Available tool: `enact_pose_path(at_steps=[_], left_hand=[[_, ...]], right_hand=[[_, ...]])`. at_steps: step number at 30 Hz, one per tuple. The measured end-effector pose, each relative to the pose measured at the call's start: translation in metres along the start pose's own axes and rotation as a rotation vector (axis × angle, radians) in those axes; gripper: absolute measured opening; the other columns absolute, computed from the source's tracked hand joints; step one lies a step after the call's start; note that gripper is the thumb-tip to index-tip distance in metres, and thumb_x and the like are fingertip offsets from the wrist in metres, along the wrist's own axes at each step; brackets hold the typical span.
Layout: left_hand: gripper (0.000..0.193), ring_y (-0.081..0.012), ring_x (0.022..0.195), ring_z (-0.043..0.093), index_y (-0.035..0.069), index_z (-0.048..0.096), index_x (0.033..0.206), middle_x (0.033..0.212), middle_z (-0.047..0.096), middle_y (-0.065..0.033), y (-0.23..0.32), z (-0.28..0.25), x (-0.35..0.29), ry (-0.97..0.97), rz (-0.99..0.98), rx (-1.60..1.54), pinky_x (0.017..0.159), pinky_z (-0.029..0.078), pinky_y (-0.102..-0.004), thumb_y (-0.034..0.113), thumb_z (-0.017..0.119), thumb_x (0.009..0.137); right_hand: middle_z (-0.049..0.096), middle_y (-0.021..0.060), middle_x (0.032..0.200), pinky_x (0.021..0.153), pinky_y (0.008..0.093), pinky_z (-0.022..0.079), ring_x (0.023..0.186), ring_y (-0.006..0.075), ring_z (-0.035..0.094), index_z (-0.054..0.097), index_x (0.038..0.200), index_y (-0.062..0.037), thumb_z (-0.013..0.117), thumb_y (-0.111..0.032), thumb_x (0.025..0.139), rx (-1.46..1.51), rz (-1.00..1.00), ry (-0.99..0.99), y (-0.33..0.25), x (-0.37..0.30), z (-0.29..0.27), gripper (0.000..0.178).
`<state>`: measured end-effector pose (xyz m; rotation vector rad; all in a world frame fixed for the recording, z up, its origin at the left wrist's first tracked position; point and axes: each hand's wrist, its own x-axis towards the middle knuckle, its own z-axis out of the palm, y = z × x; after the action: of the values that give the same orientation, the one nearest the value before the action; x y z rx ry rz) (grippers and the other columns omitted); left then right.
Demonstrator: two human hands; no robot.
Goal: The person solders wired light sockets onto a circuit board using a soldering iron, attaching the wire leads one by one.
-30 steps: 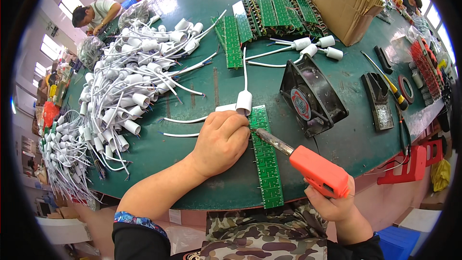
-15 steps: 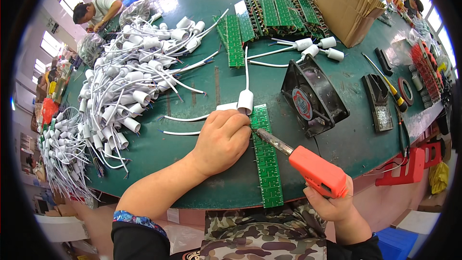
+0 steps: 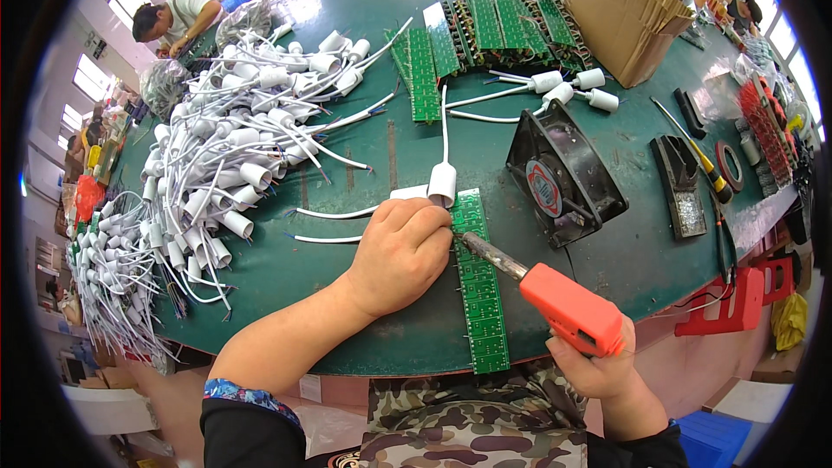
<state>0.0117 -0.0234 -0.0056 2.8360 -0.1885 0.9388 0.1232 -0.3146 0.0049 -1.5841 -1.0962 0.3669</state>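
Observation:
My right hand [image 3: 611, 371] grips a red pistol-shaped soldering gun [image 3: 572, 308]. Its metal barrel slants up to the left, and the tip reaches the left edge of a long green circuit board [image 3: 484, 312]. Against that same edge, my left hand [image 3: 403, 247] is closed in a pinch beside the tip; what its fingers hold is hidden. Just beyond my left knuckles stands a white lamp socket [image 3: 442, 182], its cable running away from me. Another white lamp socket [image 3: 409, 192] lies partly behind the hand, and two white cables extend left from there.
A big heap of white corded sockets [image 3: 251, 130] covers the left side. Right of the board stands a black fan [image 3: 568, 178]. Stacked circuit boards [image 3: 494, 22] and a cardboard box [image 3: 628, 17] sit at the back. A screwdriver [image 3: 706, 165] lies to the right. Another person [image 3: 182, 17] works far left.

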Motion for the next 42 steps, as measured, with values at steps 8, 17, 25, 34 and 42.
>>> enact_pose_path(at_steps=[8, 17, 25, 34, 42], left_hand=[[0.023, -0.0259, 0.098, 0.063, 0.006, 0.065, 0.087, 0.103, 0.064, -0.0045, 0.001, 0.0, 0.0, 0.002, -0.002, 0.001, 0.084, 0.049, -0.0407, 0.002, 0.076, 0.067], [0.023, -0.0255, 0.098, 0.063, 0.006, 0.066, 0.087, 0.103, 0.064, -0.0038, 0.001, 0.0, 0.001, 0.008, 0.001, 0.025, 0.085, 0.048, -0.0405, 0.002, 0.077, 0.068], [0.022, -0.0257, 0.099, 0.064, 0.006, 0.066, 0.087, 0.103, 0.065, -0.0037, 0.002, 0.0, 0.0, 0.012, -0.004, 0.034, 0.086, 0.048, -0.0407, 0.002, 0.077, 0.069], [0.022, -0.0275, 0.099, 0.064, 0.006, 0.067, 0.089, 0.105, 0.066, -0.0051, 0.003, -0.002, 0.001, 0.007, -0.005, 0.029, 0.086, 0.048, -0.0414, 0.002, 0.078, 0.07], [0.066, -0.0398, 0.124, 0.055, 0.009, 0.061, 0.127, 0.138, 0.053, -0.0184, -0.006, -0.025, -0.01, -0.047, -0.019, 0.053, 0.101, 0.046, -0.0502, 0.012, 0.088, 0.067]], right_hand=[[0.073, 0.016, 0.104, 0.075, 0.0315, 0.057, 0.08, 0.0204, 0.072, 0.065, 0.122, 0.0061, 0.083, -0.005, 0.079, -0.018, -0.066, 0.073, 0.001, -0.013, -0.008, 0.047], [0.073, 0.016, 0.105, 0.075, 0.0313, 0.058, 0.078, 0.0208, 0.072, 0.067, 0.119, 0.0053, 0.082, -0.005, 0.079, 0.024, 0.004, 0.122, -0.006, -0.017, -0.009, 0.045], [0.073, 0.0164, 0.107, 0.078, 0.0315, 0.058, 0.082, 0.0224, 0.073, 0.067, 0.12, 0.005, 0.083, -0.005, 0.079, -0.033, -0.004, 0.092, -0.008, -0.022, -0.016, 0.046], [0.073, 0.015, 0.105, 0.077, 0.031, 0.058, 0.081, 0.0188, 0.072, 0.062, 0.126, 0.0089, 0.084, -0.007, 0.08, 0.033, 0.003, 0.116, -0.008, -0.026, -0.018, 0.053], [0.074, 0.0123, 0.097, 0.074, 0.0293, 0.058, 0.077, 0.0185, 0.071, 0.058, 0.129, 0.0109, 0.082, -0.006, 0.08, -0.084, -0.167, 0.104, -0.007, -0.023, -0.027, 0.058]])
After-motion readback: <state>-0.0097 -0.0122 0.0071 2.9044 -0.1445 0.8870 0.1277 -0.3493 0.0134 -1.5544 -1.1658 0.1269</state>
